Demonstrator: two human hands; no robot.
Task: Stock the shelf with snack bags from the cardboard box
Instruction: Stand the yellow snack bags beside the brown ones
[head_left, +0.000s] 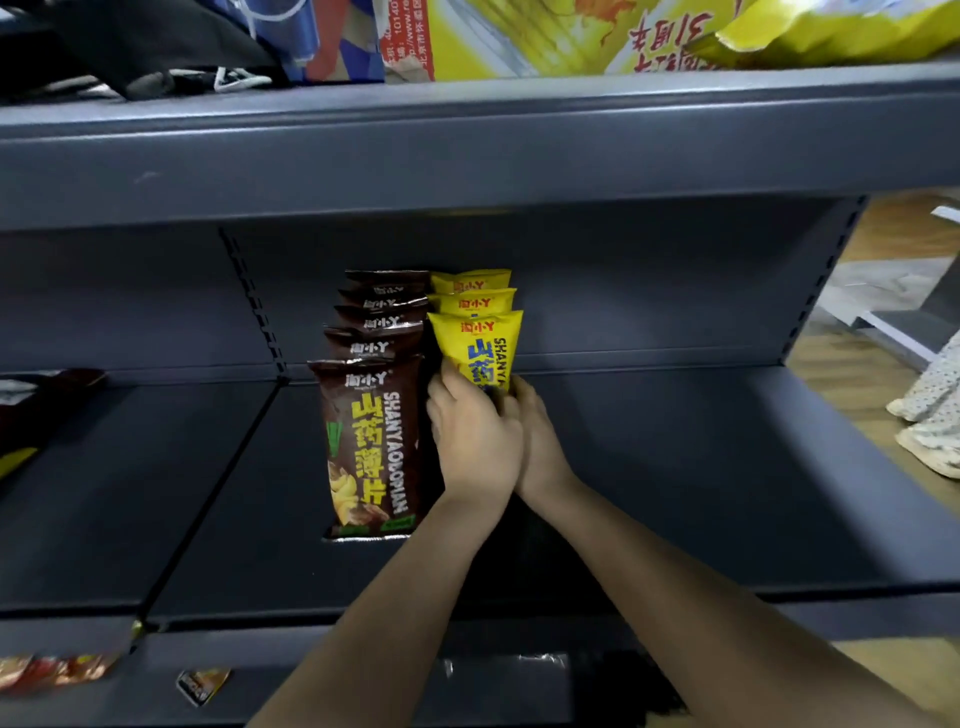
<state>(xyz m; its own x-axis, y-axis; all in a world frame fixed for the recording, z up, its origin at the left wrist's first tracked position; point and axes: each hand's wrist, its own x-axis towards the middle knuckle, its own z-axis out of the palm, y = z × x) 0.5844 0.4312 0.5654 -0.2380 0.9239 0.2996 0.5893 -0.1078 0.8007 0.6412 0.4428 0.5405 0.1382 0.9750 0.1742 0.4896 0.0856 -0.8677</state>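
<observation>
On the dark grey shelf (675, 467) stand two rows of snack bags. Several brown bags (371, 441) form the left row. To their right is a row of three yellow bags, and the front yellow bag (480, 348) stands upright. My left hand (475, 441) grips its lower left side, fingers curled round the edge. Pressed against the left hand, my right hand (540, 441) holds the bag's lower right side. The bottom of that bag is hidden behind my hands. No cardboard box is in view.
The upper shelf (467, 140) overhangs close above, carrying large yellow packs (571, 36) and dark items. Bags lie at the far left (47, 400) and on the lower shelf (202, 683). Wooden floor and a white patterned object (930, 410) show to the right.
</observation>
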